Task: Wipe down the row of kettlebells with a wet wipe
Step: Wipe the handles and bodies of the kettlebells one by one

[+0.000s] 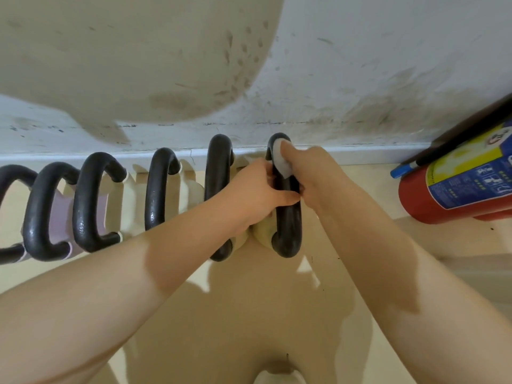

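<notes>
A small white wet wipe point(280, 161) is pressed against the far, upper part of a black kettlebell handle point(288, 217), near the wall. That handle belongs to the rightmost kettlebell in a row; its pale cream body point(263, 231) shows just below and left of the handle, sitting on a beige floor point(249, 314).

The right hand point(313, 176) comes in from the lower right w/ fingers curled closed around the wipe, holding it onto the handle's bend. The left hand point(257, 195) reaches from the lower left & grips the same handle at its middle, fingers wrapped narrow round the bar, fingertips touching the bar just beside the right hand. Both forearms are bare.

To the left, the row continues along the wall's base: the next kettlebell handle point(219, 173), partly hidden behind the left wrist, then another black handle point(158, 189) on a cream body, then two black handles point(91, 203) on pale pink-lilac bodies, & one more cut off at the left edge. All handles are black, looped, glossy.

Behind the row runs a white skirting board point(374, 155) under a scuffed, stained white wall point(360, 65); a large shadow covers the wall's upper left. At right, well apart from the kettlebells, a red fire extinguisher point(443, 189) w/ a blue & yellow label lies tilted on the floor near the wall.
</notes>
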A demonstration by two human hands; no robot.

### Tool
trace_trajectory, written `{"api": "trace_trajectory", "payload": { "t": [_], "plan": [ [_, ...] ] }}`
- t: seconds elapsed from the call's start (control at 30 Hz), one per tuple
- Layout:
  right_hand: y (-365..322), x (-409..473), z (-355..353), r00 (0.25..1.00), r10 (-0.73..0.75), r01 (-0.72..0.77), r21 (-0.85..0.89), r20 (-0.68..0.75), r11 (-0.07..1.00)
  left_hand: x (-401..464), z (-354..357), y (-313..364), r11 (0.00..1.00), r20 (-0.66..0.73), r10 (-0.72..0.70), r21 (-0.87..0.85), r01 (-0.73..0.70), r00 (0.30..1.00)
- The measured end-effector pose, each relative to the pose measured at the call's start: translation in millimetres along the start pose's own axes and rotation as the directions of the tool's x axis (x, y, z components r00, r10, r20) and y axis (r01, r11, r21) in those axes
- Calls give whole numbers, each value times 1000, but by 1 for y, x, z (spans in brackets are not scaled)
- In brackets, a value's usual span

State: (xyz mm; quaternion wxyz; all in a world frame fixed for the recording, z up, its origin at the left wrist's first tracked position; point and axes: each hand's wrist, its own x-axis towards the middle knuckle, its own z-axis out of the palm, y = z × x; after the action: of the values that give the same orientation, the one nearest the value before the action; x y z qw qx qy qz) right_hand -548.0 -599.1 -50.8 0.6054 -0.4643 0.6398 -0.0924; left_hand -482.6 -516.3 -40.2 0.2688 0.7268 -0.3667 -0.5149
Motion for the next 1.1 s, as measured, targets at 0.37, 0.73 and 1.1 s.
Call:
{"api": "trace_trajectory", "payload": {
  "t": [0.37, 0.73, 1.1],
  "plan": [
    [2, 8, 10, 958, -281, 286, -217, 57, 933, 4, -2, -2, 989, 26, -60, -131, 62, 998],
    [31, 39, 2, 892, -395, 333, 272, 219, 903, 5, 2, -9, 964, -2, -73, -258, 70, 997],
    [-33, 46, -3, 783, -310, 612, -576, 539, 543, 0, 11, -16, 909, -42, -111, -407, 84, 993]
  ]
}}
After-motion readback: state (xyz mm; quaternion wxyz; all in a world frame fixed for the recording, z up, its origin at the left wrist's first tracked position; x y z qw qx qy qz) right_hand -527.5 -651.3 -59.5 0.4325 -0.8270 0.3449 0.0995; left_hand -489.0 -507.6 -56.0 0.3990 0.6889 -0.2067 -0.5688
